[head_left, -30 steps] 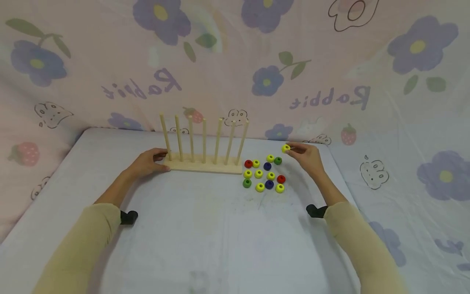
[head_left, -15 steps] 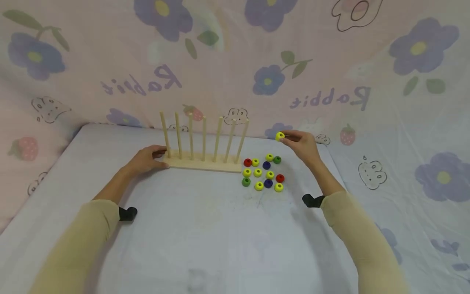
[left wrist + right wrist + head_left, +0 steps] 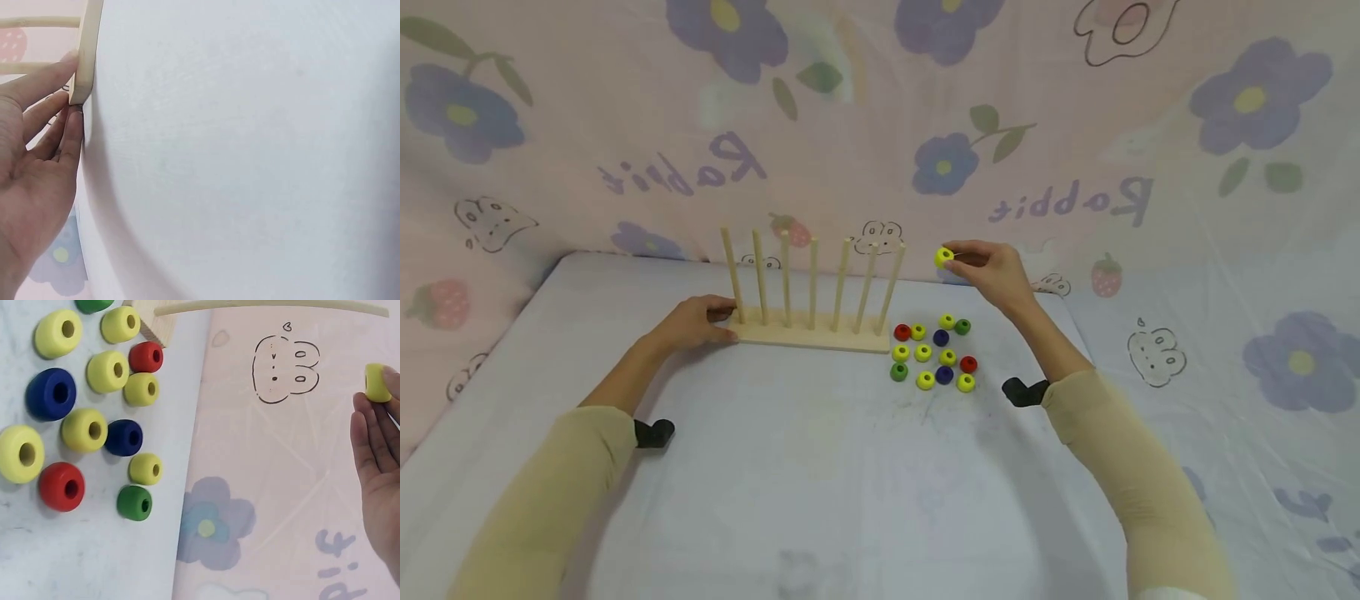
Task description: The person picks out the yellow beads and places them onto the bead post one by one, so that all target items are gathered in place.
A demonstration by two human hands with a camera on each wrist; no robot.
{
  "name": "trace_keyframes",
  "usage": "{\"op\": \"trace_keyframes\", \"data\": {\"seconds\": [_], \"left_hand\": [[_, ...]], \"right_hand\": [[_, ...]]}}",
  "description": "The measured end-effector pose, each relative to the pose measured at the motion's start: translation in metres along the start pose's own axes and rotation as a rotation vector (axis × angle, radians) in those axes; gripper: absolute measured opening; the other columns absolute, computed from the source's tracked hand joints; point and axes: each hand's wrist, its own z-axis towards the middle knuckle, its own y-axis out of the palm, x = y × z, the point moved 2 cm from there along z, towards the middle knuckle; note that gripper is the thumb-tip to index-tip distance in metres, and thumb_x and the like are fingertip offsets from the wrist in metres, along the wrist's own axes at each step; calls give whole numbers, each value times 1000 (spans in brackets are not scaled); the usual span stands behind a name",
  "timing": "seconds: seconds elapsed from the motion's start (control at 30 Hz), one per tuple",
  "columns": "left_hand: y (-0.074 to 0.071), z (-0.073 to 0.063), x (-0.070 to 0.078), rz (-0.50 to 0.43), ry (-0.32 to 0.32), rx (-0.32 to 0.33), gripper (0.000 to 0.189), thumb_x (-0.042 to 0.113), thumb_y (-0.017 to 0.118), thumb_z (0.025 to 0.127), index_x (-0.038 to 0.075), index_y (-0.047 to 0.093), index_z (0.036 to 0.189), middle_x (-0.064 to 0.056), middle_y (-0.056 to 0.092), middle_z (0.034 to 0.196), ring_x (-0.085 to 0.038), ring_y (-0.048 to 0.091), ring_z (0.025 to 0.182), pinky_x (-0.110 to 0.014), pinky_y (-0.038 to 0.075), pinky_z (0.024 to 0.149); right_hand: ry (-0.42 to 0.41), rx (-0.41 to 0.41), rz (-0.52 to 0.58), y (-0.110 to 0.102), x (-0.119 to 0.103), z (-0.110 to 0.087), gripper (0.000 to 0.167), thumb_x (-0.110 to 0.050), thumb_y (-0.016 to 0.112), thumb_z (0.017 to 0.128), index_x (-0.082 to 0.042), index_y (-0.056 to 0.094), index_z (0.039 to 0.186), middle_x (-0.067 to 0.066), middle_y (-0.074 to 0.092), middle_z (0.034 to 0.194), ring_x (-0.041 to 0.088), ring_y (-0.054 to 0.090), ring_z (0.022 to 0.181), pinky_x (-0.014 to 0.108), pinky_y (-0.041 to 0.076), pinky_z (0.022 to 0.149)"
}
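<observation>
A wooden peg stand [image 3: 812,336], a flat base with a row of upright dowels, stands towards the back of the table. My left hand [image 3: 698,322] grips the left end of its base; in the left wrist view the thumb [image 3: 53,75] lies along the wood and the fingertips sit at its end. My right hand [image 3: 996,273] pinches a yellow bead [image 3: 943,257] in the air, right of the rightmost dowel [image 3: 892,287] and near its top height. The bead's hole shows in the head view. All the dowels are bare.
Loose beads lie on the white table right of the stand: several yellow ones [image 3: 922,352], two red, including one red bead [image 3: 968,364], two dark blue, including one blue bead [image 3: 943,375], and two green, including one green bead [image 3: 898,372]. A patterned cloth [image 3: 842,125] hangs behind.
My right hand has lifted the yellow bead up and left, from over the loose beads towards the rightmost dowel. My left hand keeps its place on the base.
</observation>
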Motion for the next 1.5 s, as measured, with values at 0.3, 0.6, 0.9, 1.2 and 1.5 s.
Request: {"op": "trace_keyframes", "data": {"seconds": [0.3,0.6,0.9,1.2,1.5], "left_hand": [[3,2,-1,-14,0,8,71,8,80,84,-12,43,142,-32,43,145,-44,43,135,-51,37,113],[2,3,3,12,8,27,69,6,79,84,-10,44,142,-31,44,145,-44,42,135,-52,33,115],[6,5,4,6,-10,26,71,12,80,84,-9,45,142,-30,43,146,-44,41,135,-52,32,115],[7,3,3,5,-23,26,71,11,80,84,-9,45,142,-30,42,147,-43,40,137,-51,31,117],[6,3,2,-27,-46,9,73,13,79,86,-10,40,144,-31,39,148,-44,38,138,-50,32,116]], "right_hand": [[-71,-23,5,10,-20,18,33,-17,75,90,-8,71,121,10,72,113,17,70,95,22,56,81],[-136,-15,-5,13,-37,31,32,-21,75,91,-9,71,120,6,73,111,16,70,95,25,57,84],[-187,-53,37,25,-59,41,30,-12,74,90,-4,71,119,10,73,113,19,71,96,27,58,85],[-216,-107,35,39,-79,51,30,-15,75,90,-6,72,118,6,74,109,14,71,93,26,58,84],[-247,-164,17,56,-98,63,30,-18,74,91,-7,72,119,3,74,109,11,70,93,25,57,84]]}}
